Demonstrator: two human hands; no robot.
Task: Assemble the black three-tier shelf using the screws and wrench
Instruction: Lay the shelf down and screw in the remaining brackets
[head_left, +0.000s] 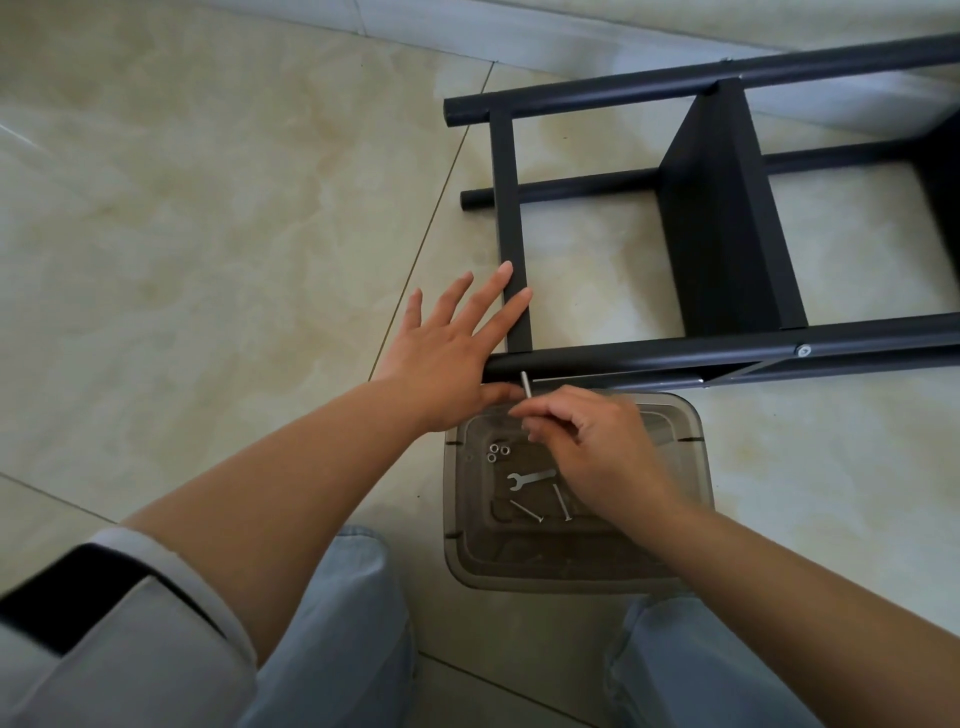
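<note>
The matte black metal shelf frame (717, 218) lies on its side on glossy beige floor tiles (208, 234), round tubes joined by flat panels. The left hand (452, 345), fingers spread wide and straight, rests against its end crossbar. Just below the frame's near tube, the right hand (592, 452) pinches a long silver screw (525, 385) over a smoky translucent plastic tray (685, 467) holding a flat wrench (530, 478), two screws (561, 501) and small nuts (498, 451).
</note>
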